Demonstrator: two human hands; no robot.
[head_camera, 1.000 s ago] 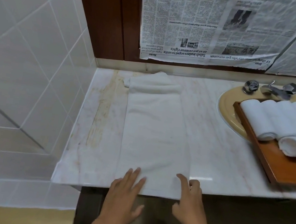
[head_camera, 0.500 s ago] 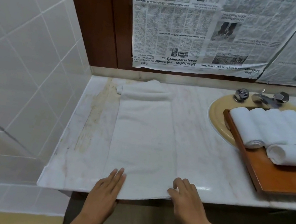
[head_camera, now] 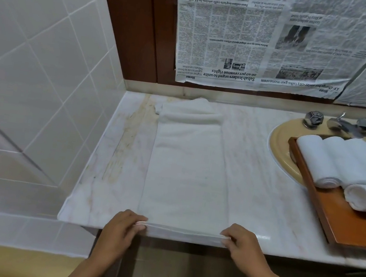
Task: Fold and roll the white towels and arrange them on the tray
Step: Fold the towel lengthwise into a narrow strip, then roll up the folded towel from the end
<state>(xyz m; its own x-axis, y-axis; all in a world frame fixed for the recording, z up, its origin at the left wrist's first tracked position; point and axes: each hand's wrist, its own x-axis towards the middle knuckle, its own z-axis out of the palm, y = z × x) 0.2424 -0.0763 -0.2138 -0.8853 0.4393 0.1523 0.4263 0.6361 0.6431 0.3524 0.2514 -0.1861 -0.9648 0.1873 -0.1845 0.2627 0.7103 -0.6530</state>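
On the marble desk (head_camera: 253, 185) the long folded towel (head_camera: 185, 174) lies flat, left of the tray (head_camera: 354, 227) with finished rolls (head_camera: 346, 161). A moment ago my palms were flat; now my left hand (head_camera: 123, 229) and right hand (head_camera: 242, 246) pinch its near edge, lifted slightly, so I think rolling begins.

white veined marble countertop (head_camera: 267, 175) | yellowish oval sink basin (head_camera: 279, 144) at right | chrome tap with two faceted handles (head_camera: 341, 124) behind basin | upside-down newspaper sheets (head_camera: 264, 43) on dark wood panel (head_camera: 135, 23) | white tiled wall (head_camera: 34, 55) at left
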